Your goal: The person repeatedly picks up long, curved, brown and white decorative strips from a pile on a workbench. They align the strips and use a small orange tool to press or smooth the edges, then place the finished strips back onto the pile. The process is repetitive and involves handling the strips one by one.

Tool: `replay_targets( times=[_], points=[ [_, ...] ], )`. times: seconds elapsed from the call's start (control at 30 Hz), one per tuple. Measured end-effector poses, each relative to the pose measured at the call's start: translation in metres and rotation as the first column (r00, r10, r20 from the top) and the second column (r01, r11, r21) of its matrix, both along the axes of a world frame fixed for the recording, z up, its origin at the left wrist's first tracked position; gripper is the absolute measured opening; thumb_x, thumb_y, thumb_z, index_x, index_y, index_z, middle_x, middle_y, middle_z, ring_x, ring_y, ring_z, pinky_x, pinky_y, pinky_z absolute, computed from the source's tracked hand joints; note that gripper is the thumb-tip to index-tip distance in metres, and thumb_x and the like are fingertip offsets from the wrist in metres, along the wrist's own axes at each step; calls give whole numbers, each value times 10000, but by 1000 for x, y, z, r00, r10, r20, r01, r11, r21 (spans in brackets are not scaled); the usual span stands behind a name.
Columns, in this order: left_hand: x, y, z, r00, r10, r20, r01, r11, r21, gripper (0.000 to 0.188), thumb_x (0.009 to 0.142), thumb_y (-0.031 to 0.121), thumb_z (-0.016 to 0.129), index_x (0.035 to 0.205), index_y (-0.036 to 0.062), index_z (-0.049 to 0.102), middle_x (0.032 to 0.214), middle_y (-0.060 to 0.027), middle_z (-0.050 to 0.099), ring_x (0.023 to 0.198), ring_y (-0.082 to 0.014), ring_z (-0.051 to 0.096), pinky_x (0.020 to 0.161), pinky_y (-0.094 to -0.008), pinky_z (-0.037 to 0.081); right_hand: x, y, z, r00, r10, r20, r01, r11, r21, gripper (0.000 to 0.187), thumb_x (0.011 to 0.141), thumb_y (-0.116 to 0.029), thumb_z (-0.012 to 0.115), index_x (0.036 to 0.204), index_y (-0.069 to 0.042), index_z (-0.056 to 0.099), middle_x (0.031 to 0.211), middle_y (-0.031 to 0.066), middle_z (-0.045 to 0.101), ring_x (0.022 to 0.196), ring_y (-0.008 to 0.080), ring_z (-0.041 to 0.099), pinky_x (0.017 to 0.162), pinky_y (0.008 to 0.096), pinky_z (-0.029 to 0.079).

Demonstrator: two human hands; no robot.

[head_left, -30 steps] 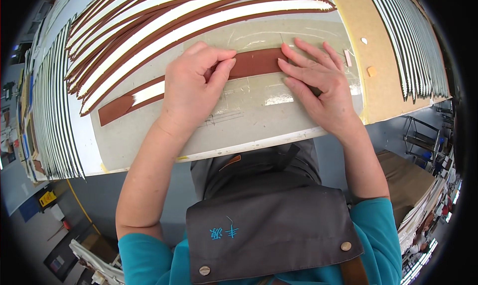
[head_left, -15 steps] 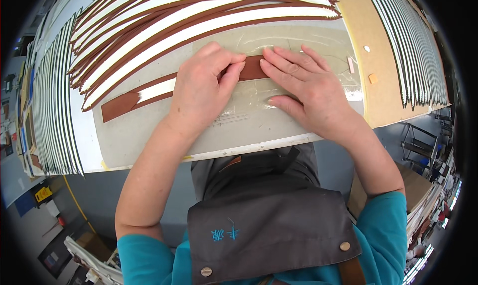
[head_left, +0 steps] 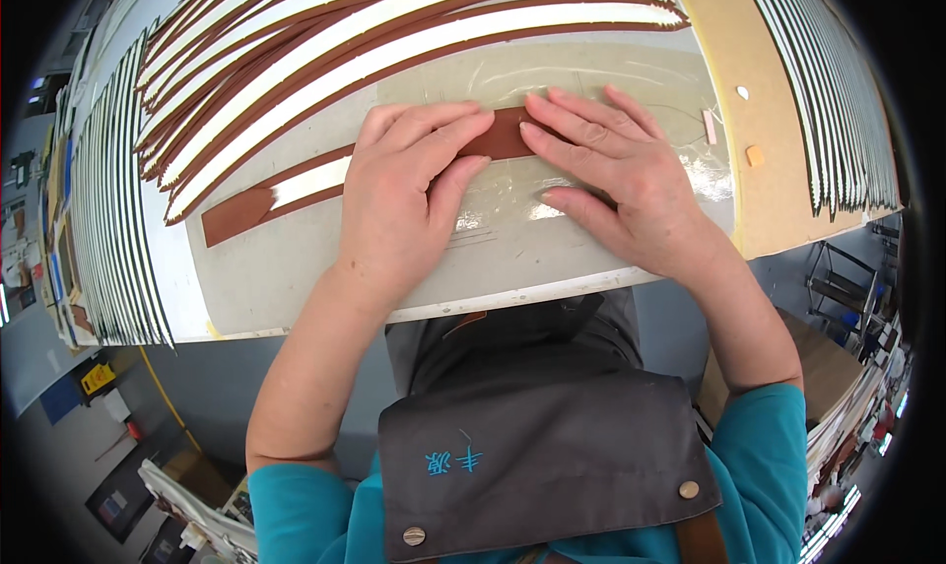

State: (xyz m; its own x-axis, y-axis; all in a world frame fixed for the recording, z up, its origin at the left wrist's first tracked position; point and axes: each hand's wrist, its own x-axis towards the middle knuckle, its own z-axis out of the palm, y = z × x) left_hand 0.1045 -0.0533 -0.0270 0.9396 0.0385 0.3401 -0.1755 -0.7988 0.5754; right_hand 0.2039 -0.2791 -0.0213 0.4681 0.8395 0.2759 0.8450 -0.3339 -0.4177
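A long brown strip, leather-like, lies across the grey work mat. Its white middle lies between brown edges, and its left end is plain brown. My left hand rests over the strip with fingers extended and thumb apart; its fingertips touch the brown stretch between my hands. Flat on the strip's right part lies my right hand, fingers spread and thumb out to the near side. What lies under both palms is hidden.
Several similar brown-and-white strips are piled behind my hands. Rows of thin dark-and-white strips lie at the left and right. A small orange block, a pink piece and a white bit lie at the right.
My left hand has gone from a thumb-and-finger pinch at the strip to extended fingers laid on it. The right hand stays flat on the strip. The view has shifted slightly.
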Motion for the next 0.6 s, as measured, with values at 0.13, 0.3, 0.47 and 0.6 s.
replay_targets(
  times=[0.13, 0.3, 0.47, 0.6],
  points=[
    [1, 0, -3, 998, -18, 63, 14, 998, 54, 292, 843, 72, 780, 1133, 104, 778, 1141, -18, 742, 1028, -273, 615, 879, -365, 533, 0, -2, -2, 1000, 1, 12, -1, 1000, 7, 441, 884, -200, 777, 1315, -139, 710, 1438, 36, 646, 1362, 244, 567, 1189, 496, 396],
    [-3, -4, -2, 1000, 0, -12, 3, 974, 226, 308, 898, 110, 757, 1204, 128, 777, 1230, -27, 739, 1059, -246, 621, 923, -369, 515, 4, -4, -6, 999, 27, 47, -25, 999, -39, 501, 905, -163, 740, 1401, -189, 668, 1507, 11, 598, 1418, 251, 521, 1238, 515, 308],
    [-16, -9, 5, 999, 31, -10, -24, 918, 395, 370, 929, 138, 729, 1298, 152, 741, 1347, -12, 701, 1168, -265, 617, 1035, -414, 465, 1, -7, -4, 975, -15, 224, 22, 999, -29, 426, 916, -224, 743, 1339, -188, 699, 1429, -41, 648, 1378, 207, 543, 1217, 490, 366],
    [-28, -5, 5, 998, 47, -40, -28, 922, 385, 389, 967, 171, 694, 1355, 148, 703, 1427, -10, 659, 1281, -289, 588, 1107, -444, 419, 7, -24, 1, 978, -10, 208, 37, 992, -124, 547, 918, -193, 735, 1452, -210, 616, 1498, -22, 601, 1453, 249, 475, 1243, 523, 303]
  ],
)
